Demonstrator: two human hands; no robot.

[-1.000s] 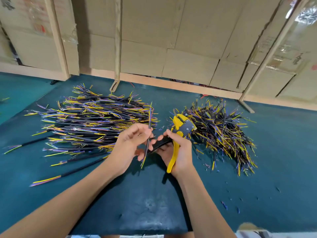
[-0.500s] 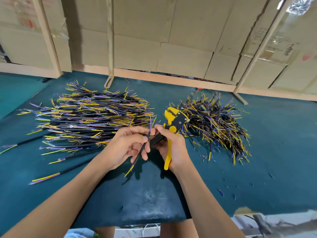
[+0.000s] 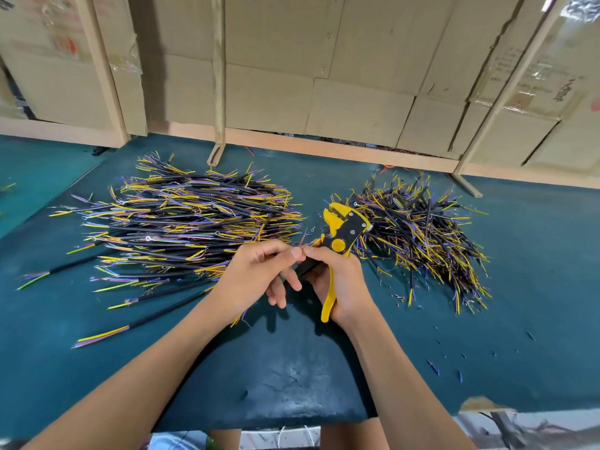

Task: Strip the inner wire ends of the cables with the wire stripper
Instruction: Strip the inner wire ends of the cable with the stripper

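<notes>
Hands (image 3: 259, 274) (image 3: 341, 280) between two cable piles (image 3: 188, 219) (image 3: 418, 232) on mat (image 3: 535, 287)

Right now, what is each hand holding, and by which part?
The right hand grips the wire stripper by its yellow handles. The left hand pinches a cable near its wire ends, mostly hidden.

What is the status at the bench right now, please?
Left hand pinches one cable's wire ends. Right hand grips the wire stripper, thumb helping at the wires. Wires not in the stripper. Nothing in the way.
</notes>
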